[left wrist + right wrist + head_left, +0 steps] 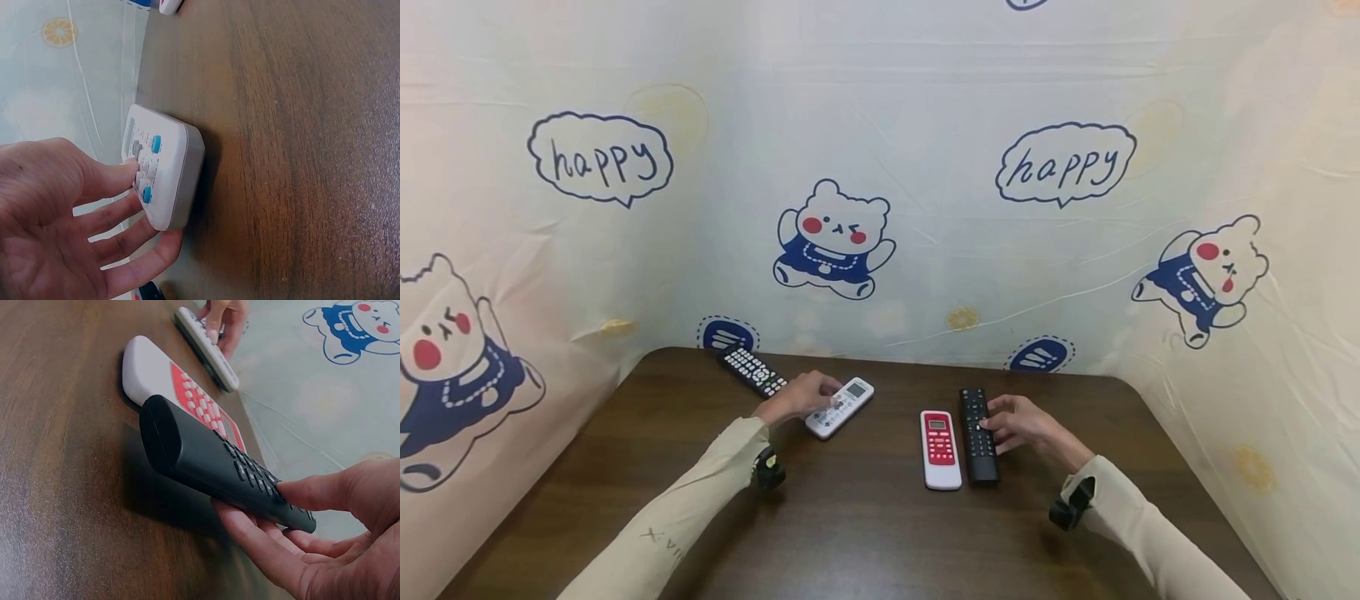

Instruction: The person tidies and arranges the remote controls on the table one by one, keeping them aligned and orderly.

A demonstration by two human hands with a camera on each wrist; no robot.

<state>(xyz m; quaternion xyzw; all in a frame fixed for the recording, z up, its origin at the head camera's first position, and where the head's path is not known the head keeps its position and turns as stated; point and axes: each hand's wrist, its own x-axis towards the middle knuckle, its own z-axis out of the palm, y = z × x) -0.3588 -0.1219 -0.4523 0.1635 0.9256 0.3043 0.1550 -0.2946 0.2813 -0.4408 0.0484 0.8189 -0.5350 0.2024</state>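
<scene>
My left hand (805, 395) grips a white remote control (842, 410) by its left side. In the left wrist view the thumb presses on its face near two blue buttons, and the other fingers reach beneath its edge. My right hand (1018, 423) holds a slim black remote control (979, 446) from its right side. The right wrist view shows the thumb on the buttons and fingers under the body, with a shadow on the table below. Just left of that one lies a red-and-white remote control (941, 450), untouched.
A longer black remote control with white buttons (751, 369) lies at the table's back left, partly behind my left hand. The brown wooden table (850, 533) meets a printed cloth backdrop (925, 250) at its back and sides. Dark wrist cameras sit on both sleeves.
</scene>
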